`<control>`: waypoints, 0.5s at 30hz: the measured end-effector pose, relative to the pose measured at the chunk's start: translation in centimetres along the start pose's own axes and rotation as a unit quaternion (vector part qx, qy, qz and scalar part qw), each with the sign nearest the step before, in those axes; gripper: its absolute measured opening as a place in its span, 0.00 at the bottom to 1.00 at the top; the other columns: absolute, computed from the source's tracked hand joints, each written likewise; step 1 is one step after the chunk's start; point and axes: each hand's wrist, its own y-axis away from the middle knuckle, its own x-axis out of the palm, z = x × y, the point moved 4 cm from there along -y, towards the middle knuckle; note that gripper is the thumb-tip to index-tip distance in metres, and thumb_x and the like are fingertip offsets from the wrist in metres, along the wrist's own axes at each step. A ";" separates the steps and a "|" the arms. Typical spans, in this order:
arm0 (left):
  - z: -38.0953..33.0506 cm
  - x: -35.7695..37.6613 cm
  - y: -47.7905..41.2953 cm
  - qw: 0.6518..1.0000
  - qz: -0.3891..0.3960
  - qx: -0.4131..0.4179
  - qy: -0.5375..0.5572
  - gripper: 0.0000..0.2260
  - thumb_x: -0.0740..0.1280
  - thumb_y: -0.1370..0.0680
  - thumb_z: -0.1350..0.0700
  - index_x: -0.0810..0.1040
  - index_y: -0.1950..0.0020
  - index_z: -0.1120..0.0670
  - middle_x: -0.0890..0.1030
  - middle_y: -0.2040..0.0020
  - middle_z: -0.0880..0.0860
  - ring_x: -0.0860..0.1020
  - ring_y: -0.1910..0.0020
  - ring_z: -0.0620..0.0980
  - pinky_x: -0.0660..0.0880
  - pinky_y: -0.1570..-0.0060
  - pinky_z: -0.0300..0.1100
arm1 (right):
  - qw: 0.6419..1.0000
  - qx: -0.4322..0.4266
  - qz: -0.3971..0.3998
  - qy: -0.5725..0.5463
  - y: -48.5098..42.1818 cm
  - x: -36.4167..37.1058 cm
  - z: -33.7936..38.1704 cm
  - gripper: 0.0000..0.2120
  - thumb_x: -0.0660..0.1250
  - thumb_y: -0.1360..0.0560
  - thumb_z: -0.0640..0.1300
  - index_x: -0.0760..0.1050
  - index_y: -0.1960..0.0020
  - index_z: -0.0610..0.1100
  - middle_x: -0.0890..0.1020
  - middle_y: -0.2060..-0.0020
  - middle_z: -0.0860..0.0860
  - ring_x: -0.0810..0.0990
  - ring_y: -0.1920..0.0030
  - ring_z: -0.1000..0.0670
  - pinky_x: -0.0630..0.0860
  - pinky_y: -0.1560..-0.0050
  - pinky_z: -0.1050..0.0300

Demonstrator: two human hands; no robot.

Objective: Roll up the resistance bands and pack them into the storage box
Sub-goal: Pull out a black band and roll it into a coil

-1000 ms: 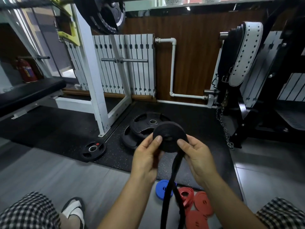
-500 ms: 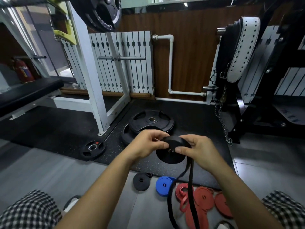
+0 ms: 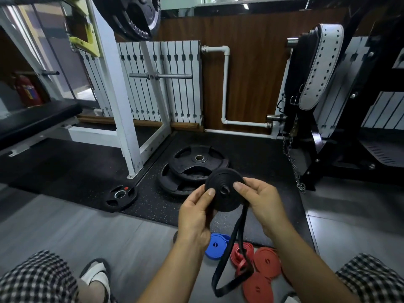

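Left hand (image 3: 194, 217) and right hand (image 3: 262, 202) pinch one half-rolled black band (image 3: 225, 193). On the floor (image 3: 109, 248) below it lie one blue band (image 3: 216, 246) and at least three red bands (image 3: 266, 262), partly hidden behind the forearm.

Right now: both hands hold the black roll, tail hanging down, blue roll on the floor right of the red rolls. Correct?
No. Head view shows the blue roll left of the red rolls, not right. The rest stands: left hand and right hand hold the black roll, tail hanging down.

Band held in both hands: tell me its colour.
The band is black, shown best in the head view.
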 end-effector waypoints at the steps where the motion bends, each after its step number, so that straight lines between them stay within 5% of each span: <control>1: -0.1 0.0 0.0 0.999 0.026 -0.004 -0.029 0.08 0.63 0.25 0.67 0.78 0.49 0.59 0.84 0.65 0.51 0.82 0.67 0.45 0.76 0.71 0.34 | 1.000 -0.005 0.008 0.021 -0.1 -0.2 0.2 0.08 0.67 0.28 0.36 0.79 0.51 0.43 0.85 0.61 0.53 0.84 0.57 0.55 0.79 0.55 0.65; 3: -0.9 -0.1 -0.6 0.985 0.088 0.010 -0.150 0.11 0.65 0.25 0.65 0.77 0.44 0.59 0.84 0.58 0.50 0.81 0.61 0.44 0.76 0.65 0.32 | 0.996 -0.015 0.029 0.079 -0.2 -0.7 0.5 0.08 0.68 0.29 0.36 0.80 0.52 0.45 0.85 0.62 0.54 0.84 0.56 0.55 0.78 0.53 0.63; 5: -2.3 0.2 -1.6 0.929 0.147 0.039 -0.338 0.16 0.68 0.27 0.63 0.75 0.39 0.57 0.82 0.50 0.51 0.80 0.53 0.45 0.76 0.55 0.32 | 0.983 -0.030 0.053 0.172 -0.1 -0.9 0.7 0.08 0.70 0.29 0.38 0.80 0.57 0.52 0.85 0.62 0.56 0.83 0.56 0.56 0.78 0.51 0.60; 7: -3.4 1.1 -2.0 0.869 0.193 0.048 -0.453 0.14 0.70 0.28 0.63 0.77 0.43 0.56 0.81 0.51 0.52 0.79 0.53 0.46 0.76 0.52 0.35 | 0.969 -0.043 0.059 0.235 0.1 -0.6 1.1 0.08 0.71 0.30 0.41 0.79 0.59 0.54 0.85 0.62 0.55 0.83 0.57 0.56 0.78 0.51 0.58; 8: -3.8 1.6 -1.9 0.867 0.198 0.051 -0.454 0.11 0.69 0.28 0.64 0.78 0.47 0.56 0.81 0.55 0.51 0.80 0.56 0.45 0.77 0.56 0.34 | 0.969 -0.053 0.052 0.235 0.2 -0.5 1.4 0.07 0.72 0.30 0.41 0.80 0.57 0.53 0.84 0.61 0.55 0.83 0.57 0.57 0.79 0.51 0.58; 11: -4.4 2.5 -1.4 0.925 0.176 0.059 -0.332 0.07 0.66 0.27 0.67 0.77 0.54 0.55 0.81 0.65 0.48 0.80 0.67 0.42 0.76 0.68 0.33 | 0.987 -0.065 0.002 0.148 0.3 -0.6 2.5 0.10 0.71 0.30 0.40 0.79 0.49 0.45 0.83 0.57 0.53 0.82 0.55 0.58 0.78 0.50 0.63; 15: -3.2 2.6 -1.0 0.980 0.090 0.069 -0.161 0.06 0.64 0.25 0.64 0.76 0.55 0.53 0.81 0.63 0.49 0.79 0.65 0.45 0.77 0.64 0.41 | 0.999 -0.046 -0.014 0.016 0.2 -0.9 2.7 0.07 0.67 0.28 0.38 0.78 0.51 0.44 0.84 0.60 0.53 0.82 0.58 0.60 0.78 0.53 0.68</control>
